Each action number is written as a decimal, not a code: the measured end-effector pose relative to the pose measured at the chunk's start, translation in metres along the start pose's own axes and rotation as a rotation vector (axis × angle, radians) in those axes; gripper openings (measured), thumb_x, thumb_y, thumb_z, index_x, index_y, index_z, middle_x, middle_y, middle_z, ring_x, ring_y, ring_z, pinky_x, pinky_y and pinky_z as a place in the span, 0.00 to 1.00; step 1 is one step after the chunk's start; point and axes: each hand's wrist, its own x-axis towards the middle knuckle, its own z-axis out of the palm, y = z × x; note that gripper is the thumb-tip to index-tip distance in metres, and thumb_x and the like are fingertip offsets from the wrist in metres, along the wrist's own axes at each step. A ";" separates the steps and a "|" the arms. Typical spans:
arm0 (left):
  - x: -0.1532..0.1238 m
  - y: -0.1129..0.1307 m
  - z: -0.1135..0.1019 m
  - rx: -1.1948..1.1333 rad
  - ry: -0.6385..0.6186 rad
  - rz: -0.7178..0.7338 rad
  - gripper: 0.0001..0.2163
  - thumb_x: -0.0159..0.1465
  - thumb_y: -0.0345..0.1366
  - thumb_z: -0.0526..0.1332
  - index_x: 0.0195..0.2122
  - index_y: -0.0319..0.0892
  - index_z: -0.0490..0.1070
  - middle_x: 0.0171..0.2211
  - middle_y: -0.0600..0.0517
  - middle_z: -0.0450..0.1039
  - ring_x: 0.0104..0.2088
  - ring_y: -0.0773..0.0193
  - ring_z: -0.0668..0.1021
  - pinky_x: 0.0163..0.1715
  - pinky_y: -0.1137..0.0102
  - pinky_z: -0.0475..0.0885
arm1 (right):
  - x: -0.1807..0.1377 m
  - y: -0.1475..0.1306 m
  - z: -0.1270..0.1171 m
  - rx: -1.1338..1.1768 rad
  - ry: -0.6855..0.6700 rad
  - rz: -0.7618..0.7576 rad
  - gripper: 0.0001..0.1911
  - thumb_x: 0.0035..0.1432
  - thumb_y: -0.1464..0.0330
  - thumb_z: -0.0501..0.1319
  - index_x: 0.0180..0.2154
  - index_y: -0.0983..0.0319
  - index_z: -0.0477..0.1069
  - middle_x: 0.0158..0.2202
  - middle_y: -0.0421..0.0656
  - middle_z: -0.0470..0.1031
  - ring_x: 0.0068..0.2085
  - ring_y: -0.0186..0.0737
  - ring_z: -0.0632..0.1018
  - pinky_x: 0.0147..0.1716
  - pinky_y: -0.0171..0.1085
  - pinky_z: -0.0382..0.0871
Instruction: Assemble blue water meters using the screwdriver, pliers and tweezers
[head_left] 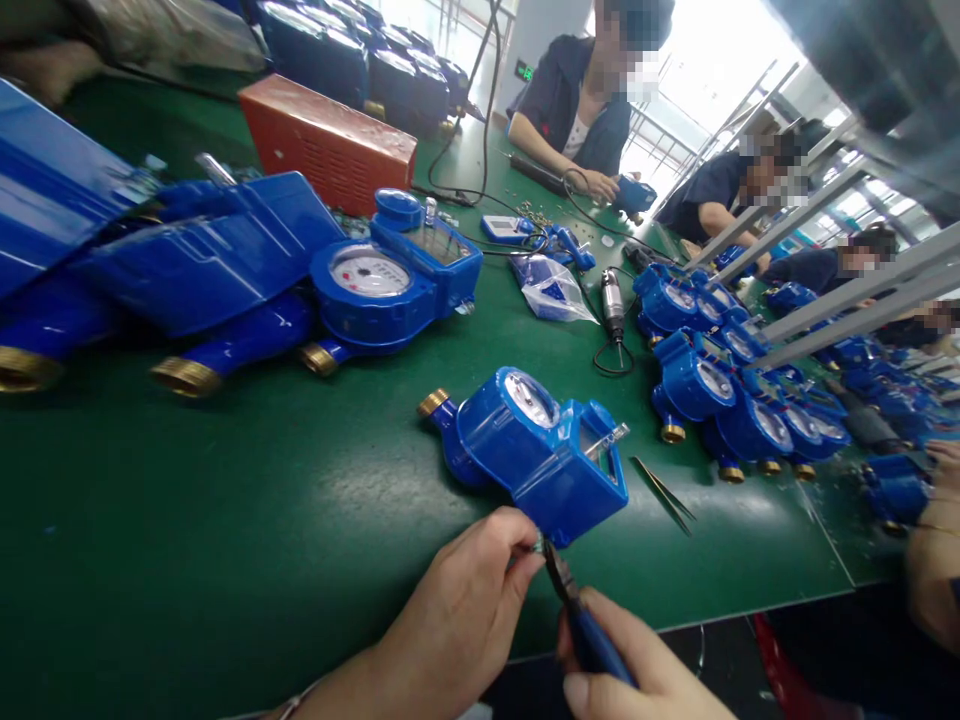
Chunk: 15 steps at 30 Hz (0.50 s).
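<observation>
A blue water meter [491,430] with a round white dial and brass threaded end lies on the green table in front of me. At its near lower edge, my left hand [472,590] pinches a small greenish piece [538,543], too small to name. My right hand [630,655] is wrapped round the blue handles of a pair of cutting pliers [592,630]. The dark jaws of the pliers meet the small piece close to my left fingertips, just below the meter's box-shaped part. Tweezers [664,495] lie on the table to the right of the meter.
More blue meters stand at left [367,290] and right [694,380]. Behind are an orange-red box [330,140], a plastic bag [553,288] and an electric screwdriver [613,305] with its cord. Co-workers sit along the table; one person's arm [934,560] is at far right.
</observation>
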 end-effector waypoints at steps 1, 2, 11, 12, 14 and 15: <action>0.000 0.000 0.000 0.003 0.004 0.005 0.09 0.64 0.26 0.52 0.41 0.49 0.58 0.36 0.56 0.72 0.38 0.65 0.77 0.34 0.73 0.71 | 0.001 -0.001 -0.001 -0.089 0.008 -0.028 0.09 0.46 0.67 0.57 0.33 0.61 0.65 0.31 0.39 0.67 0.35 0.37 0.68 0.35 0.33 0.58; 0.001 0.001 0.000 0.003 0.003 0.007 0.09 0.64 0.26 0.52 0.41 0.49 0.58 0.36 0.56 0.72 0.38 0.65 0.77 0.34 0.73 0.71 | 0.002 -0.001 -0.002 -0.176 0.022 -0.056 0.08 0.47 0.67 0.56 0.33 0.61 0.64 0.31 0.40 0.68 0.34 0.38 0.68 0.34 0.33 0.58; 0.003 0.004 -0.001 -0.056 -0.024 -0.006 0.12 0.63 0.24 0.50 0.43 0.48 0.59 0.37 0.56 0.70 0.38 0.68 0.76 0.38 0.72 0.71 | 0.017 0.020 0.003 -0.522 0.152 -0.221 0.05 0.51 0.70 0.52 0.34 0.60 0.61 0.29 0.41 0.70 0.30 0.39 0.70 0.30 0.34 0.58; 0.003 0.003 -0.001 -0.056 -0.026 -0.013 0.12 0.63 0.24 0.50 0.43 0.49 0.59 0.37 0.56 0.70 0.38 0.68 0.75 0.39 0.72 0.71 | 0.019 0.024 0.003 -0.563 0.177 -0.225 0.06 0.51 0.70 0.52 0.35 0.60 0.62 0.30 0.42 0.71 0.30 0.40 0.71 0.30 0.34 0.59; 0.003 0.002 0.000 -0.047 -0.022 -0.037 0.11 0.63 0.24 0.50 0.42 0.49 0.59 0.37 0.56 0.70 0.38 0.68 0.75 0.39 0.71 0.71 | 0.021 0.030 0.004 -0.601 0.194 -0.248 0.07 0.51 0.71 0.52 0.35 0.59 0.63 0.31 0.43 0.72 0.31 0.41 0.72 0.31 0.35 0.59; 0.003 0.002 0.000 -0.040 -0.018 -0.049 0.11 0.63 0.25 0.50 0.42 0.49 0.59 0.37 0.56 0.70 0.38 0.68 0.76 0.39 0.71 0.71 | 0.021 0.034 0.005 -0.590 0.179 -0.265 0.07 0.50 0.72 0.53 0.35 0.59 0.63 0.30 0.42 0.72 0.30 0.40 0.72 0.31 0.35 0.60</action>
